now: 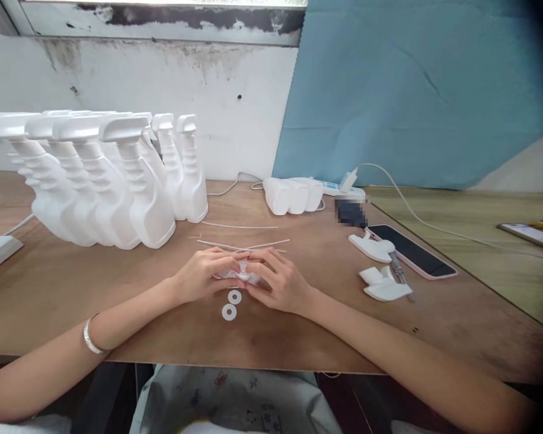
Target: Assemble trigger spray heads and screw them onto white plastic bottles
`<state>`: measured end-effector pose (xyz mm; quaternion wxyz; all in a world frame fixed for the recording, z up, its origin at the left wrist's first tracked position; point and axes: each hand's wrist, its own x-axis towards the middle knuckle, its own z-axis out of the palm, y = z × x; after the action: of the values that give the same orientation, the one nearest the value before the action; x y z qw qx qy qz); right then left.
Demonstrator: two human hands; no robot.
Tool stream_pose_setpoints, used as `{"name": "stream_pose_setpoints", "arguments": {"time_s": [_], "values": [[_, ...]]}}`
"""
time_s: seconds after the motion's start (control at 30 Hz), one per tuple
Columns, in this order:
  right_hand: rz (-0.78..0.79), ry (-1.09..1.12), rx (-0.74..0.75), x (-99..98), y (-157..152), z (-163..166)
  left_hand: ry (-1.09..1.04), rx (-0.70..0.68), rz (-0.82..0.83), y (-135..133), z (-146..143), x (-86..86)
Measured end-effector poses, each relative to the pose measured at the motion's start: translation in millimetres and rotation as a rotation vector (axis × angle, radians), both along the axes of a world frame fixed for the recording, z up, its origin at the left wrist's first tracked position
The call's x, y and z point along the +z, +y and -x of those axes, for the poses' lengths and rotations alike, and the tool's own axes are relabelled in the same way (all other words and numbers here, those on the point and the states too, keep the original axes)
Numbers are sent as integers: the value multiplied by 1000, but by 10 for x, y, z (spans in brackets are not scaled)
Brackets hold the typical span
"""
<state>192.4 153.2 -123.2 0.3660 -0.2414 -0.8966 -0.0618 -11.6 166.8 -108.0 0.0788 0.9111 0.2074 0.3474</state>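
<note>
Close together over the middle of the table, my left hand and my right hand are both closed on a small white plastic part. Fingers cover much of it, so its exact kind does not show. Just below my hands two flat white ring washers lie on the tabletop. Several thin white tubes are on the table beyond my fingers, some of them crossing. To the right of my right hand are two white trigger sprayer heads.
White spray bottles stand grouped at the left back. Several white bottle-like pieces sit near a power strip with a charger and cable. A phone and a screwdriver lie at right. The wooden table ends before my lap.
</note>
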Motion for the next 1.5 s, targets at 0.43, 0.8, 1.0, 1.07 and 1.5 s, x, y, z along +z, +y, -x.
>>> {"name": "stream_pose_setpoints", "arguments": {"time_s": [0.43, 0.8, 1.0, 1.07, 1.5], "values": [[16, 8, 67, -9, 26, -11, 77, -78, 19, 13, -5, 62], [82, 39, 195, -41, 16, -31, 82, -130, -46, 6, 23, -25], [195, 69, 199, -23, 30, -24, 55, -123, -87, 37, 20, -49], [203, 75, 196, -19, 37, -20, 77, -108, -109, 44, 18, -43], [164, 180, 70, -120, 22, -10, 165, -18, -348, 12, 23, 1]]}}
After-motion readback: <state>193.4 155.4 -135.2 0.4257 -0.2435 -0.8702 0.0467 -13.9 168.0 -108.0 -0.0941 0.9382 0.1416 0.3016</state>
